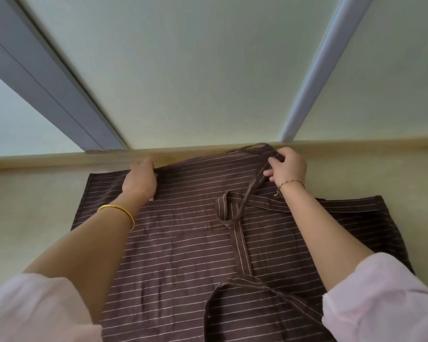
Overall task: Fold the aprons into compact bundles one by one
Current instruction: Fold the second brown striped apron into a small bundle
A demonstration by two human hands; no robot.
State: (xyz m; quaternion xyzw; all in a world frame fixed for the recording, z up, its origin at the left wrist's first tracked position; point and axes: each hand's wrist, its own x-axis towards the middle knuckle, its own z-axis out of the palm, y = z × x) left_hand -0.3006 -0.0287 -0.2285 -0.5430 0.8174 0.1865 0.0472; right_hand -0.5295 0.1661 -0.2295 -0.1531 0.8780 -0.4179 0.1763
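Head view: left hand [140,180] and right hand [287,167] grip the apron [183,243].

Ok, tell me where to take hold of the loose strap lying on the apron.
Pinch the strap on its straight run below the loop, coming from above with the right hand. It lies flat and separate on the apron there; higher up it crosses itself, so a pull would probably tangle.
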